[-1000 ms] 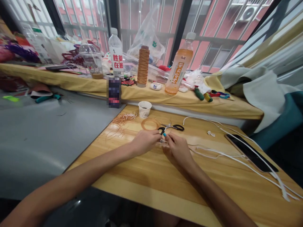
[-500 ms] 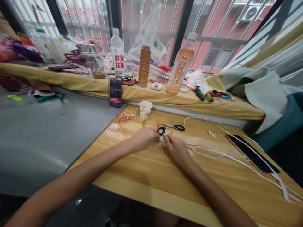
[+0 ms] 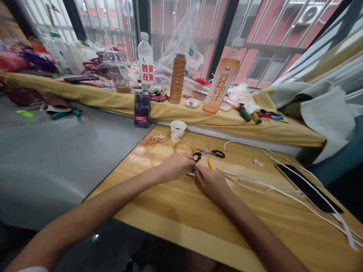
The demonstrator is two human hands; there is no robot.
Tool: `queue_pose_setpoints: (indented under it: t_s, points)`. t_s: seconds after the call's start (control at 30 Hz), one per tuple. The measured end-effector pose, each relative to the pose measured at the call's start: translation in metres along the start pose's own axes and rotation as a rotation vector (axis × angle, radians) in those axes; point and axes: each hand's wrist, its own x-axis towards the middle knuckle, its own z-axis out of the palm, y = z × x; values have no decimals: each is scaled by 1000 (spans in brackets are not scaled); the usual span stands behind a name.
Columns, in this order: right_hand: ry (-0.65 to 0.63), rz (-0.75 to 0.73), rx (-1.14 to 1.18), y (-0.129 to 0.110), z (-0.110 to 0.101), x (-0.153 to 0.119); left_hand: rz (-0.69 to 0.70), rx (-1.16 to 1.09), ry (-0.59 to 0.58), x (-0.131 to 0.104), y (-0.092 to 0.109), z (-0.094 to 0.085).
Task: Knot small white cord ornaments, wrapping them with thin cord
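Observation:
Over the wooden table, my left hand [image 3: 178, 166] and my right hand [image 3: 212, 183] meet with fingers pinched together. A short bit of white cord [image 3: 191, 174] pokes out between the fingertips; the rest of what they grip is hidden. Just beyond the hands lie black-handled scissors [image 3: 217, 153], blades apart. A yellow pointed object [image 3: 211, 163] rests beside my right hand. Long white cords [image 3: 272, 184] run from near my right hand across the table to the right.
A paper cup [image 3: 178, 131] with dark contents stands behind a coil of thin brown thread [image 3: 184, 146]. Brown and white thread scraps [image 3: 153, 141] lie left of it. A phone [image 3: 309, 187] lies at the right. Bottles and a brown thread spool [image 3: 177, 79] crowd the sill.
The view has shifted slightly, so things sit further right. My fingers have drawn closer around the cord, and the yellow object shows more beside my right hand.

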Motion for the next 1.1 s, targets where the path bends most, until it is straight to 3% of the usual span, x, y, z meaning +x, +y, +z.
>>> queue_pose_setpoints:
  t_s: [0.07,0.17,0.3,0.47,0.67,0.8,0.87,0.93,1.03,1.1]
  points:
    - [-9,-3,-155,0,3,0,61,248,-2,-2,7,-1]
    - [-5,14,-241,2,4,-2,77,411,4,-3,18,-3]
    - [-40,-47,-250,6,-1,-5,19,387,32,-5,25,-5]
    - [-111,-118,-161,7,-7,-5,-15,353,42,-7,21,-5]
    - [-51,67,-192,5,2,-1,116,492,183,-8,21,0]
    - [4,166,-56,3,3,2,216,541,249,-8,27,5]
    - [58,226,86,3,2,4,193,483,246,-8,29,8]
    - [123,299,267,6,1,5,70,316,262,-7,30,11]
    - [217,391,586,11,1,6,-192,-141,262,-3,27,14]
    - [224,412,764,14,0,6,-292,-460,184,1,22,15]
